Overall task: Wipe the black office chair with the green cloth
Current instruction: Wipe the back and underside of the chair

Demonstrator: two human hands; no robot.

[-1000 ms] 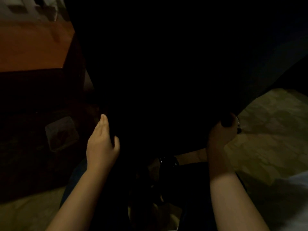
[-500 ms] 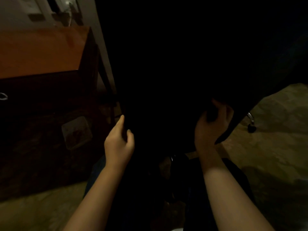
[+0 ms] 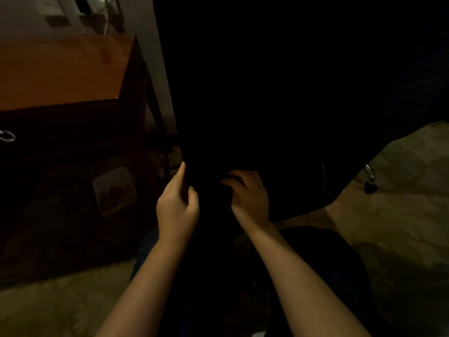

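The black office chair [image 3: 279, 105] fills the middle and top of the head view, very dark, with little detail showing. My left hand [image 3: 176, 206] holds the chair's left edge, thumb on the near side and fingers running up along the edge. My right hand [image 3: 251, 198] lies against the chair's lower part just right of the left hand, its fingers curled over a dark bunched thing that looks like the cloth [image 3: 224, 177]. In this light the cloth's green colour cannot be made out.
A wooden cabinet with an orange-brown top [image 3: 60, 76] stands close on the left, with a clear plastic container [image 3: 114, 190] low beside it. A chair castor [image 3: 370, 186] rests on the pale patterned floor [image 3: 401, 227] at the right. My dark-clothed legs are below.
My right hand has slid left along the chair's lower part, from its right edge toward the middle. My left hand moved from lying flat on the side to holding the left edge.
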